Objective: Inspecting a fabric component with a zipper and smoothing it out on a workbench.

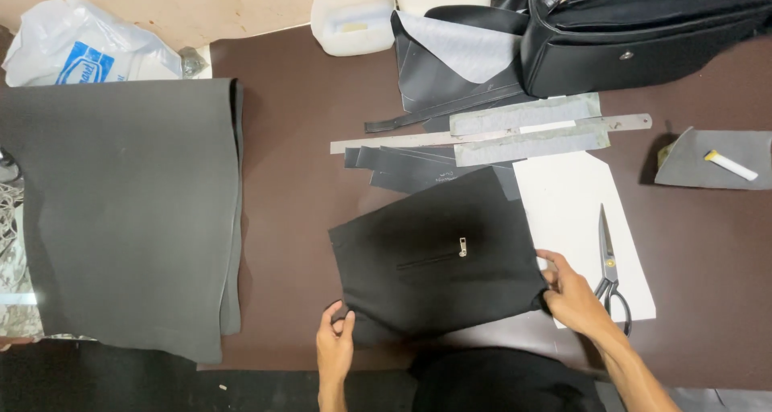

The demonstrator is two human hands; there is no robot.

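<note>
We see a dark brown worktable [297,179] filling most of the frame, with a pale floor or wall strip along the top edge. A large grey sheet of material [121,211] covers the left side. A black bag [643,38] sits at the upper right, with grey strips [523,131] and black cut pieces just below it, and a white card [571,211] right of centre carrying black scissors [609,275]. Low in the centre lies the black fabric panel [438,255], roughly square and turned slightly anticlockwise; its short zipper [434,257] runs left to right, rising toward the right. Our left hand [335,348] pinches the panel's lower left corner, and our right hand [572,295] grips its lower right corner, so the panel lies between and above both hands.
</note>
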